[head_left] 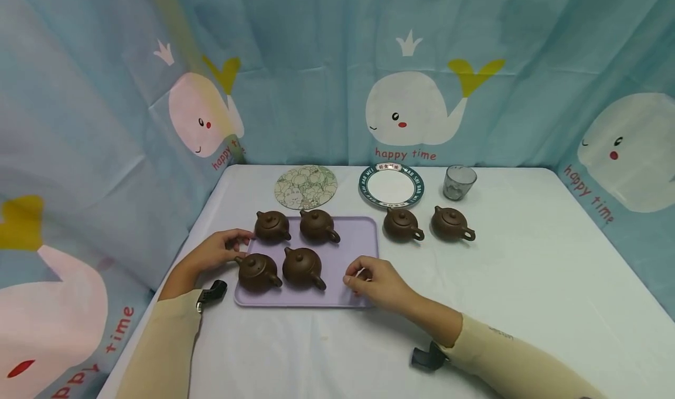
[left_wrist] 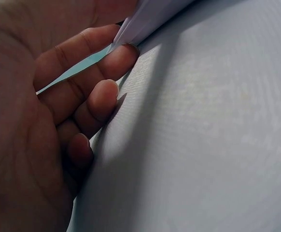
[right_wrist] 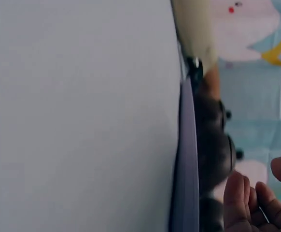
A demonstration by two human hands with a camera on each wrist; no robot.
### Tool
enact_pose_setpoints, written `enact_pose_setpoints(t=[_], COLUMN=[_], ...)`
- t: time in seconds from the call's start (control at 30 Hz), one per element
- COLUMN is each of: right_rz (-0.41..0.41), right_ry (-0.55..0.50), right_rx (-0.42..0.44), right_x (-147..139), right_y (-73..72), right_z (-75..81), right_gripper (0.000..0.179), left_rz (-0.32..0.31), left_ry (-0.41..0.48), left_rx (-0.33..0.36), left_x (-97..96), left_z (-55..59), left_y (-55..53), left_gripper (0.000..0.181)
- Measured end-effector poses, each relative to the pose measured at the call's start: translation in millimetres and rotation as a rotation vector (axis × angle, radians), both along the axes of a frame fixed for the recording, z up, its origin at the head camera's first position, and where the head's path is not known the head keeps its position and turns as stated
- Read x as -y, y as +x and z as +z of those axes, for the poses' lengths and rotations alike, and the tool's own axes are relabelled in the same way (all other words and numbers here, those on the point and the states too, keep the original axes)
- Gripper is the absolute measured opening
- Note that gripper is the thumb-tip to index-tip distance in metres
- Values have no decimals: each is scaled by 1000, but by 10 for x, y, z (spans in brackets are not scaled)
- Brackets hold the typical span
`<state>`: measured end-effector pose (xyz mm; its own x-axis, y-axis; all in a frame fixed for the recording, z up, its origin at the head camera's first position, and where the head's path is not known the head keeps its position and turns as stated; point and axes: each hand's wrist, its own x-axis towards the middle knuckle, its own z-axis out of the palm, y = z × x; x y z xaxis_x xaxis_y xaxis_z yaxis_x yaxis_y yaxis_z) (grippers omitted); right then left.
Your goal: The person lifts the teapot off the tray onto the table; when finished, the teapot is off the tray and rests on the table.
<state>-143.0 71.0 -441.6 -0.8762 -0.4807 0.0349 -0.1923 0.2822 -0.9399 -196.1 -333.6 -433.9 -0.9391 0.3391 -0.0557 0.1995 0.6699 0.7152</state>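
A lilac tray point(head_left: 337, 252) carries several brown teapots, among them a front-left teapot point(head_left: 258, 272), a front-middle teapot point(head_left: 302, 266), a back-left teapot point(head_left: 271, 227) and a back-middle teapot point(head_left: 319, 226). My left hand point(head_left: 221, 251) grips the tray's left edge; in the left wrist view its fingers point(left_wrist: 104, 101) curl at the rim point(left_wrist: 145, 21). Over the tray's right part, my right hand point(head_left: 382, 282) hovers with loosely bent fingers and holds nothing. Its thumb and fingers point(right_wrist: 234, 198) stand apart in the right wrist view, beside the dark teapots point(right_wrist: 215, 157).
Right of the tray stand two more brown teapots, a nearer-left one point(head_left: 402, 225) and a right one point(head_left: 452, 224). Behind lie a round patterned mat point(head_left: 306, 187), a green-rimmed plate point(head_left: 364, 187) and a clear glass point(head_left: 459, 183). A whale-print curtain point(head_left: 316, 112) surrounds the white table point(head_left: 506, 270).
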Motion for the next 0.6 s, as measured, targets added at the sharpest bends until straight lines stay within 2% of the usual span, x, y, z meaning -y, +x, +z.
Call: enact_pose_setpoints(t=[0.1,0.2,0.33,0.43,0.6], right_rz=[22,25,36,48,50], right_ry=[-24,-41,-10,20,18], right_rx=[23,39,61,76,92], right_x=[200,346,470,526,579], right_y=[22,20,2,-21,-51], right_z=[-24,-41,-71,-101,-150], right_gripper=[13,15,18,19,17], left_rz=[5,5,2,4,5], left_ry=[7,21,29,39,48], left_rx=[-1,-10,-15,-15,-19], left_x=[34,113,203,227,233], left_z=[-47,-173,-315,-349,-343], left_y=[-15,-76,-143,-155,-151], left_gripper=[46,47,48,48,48])
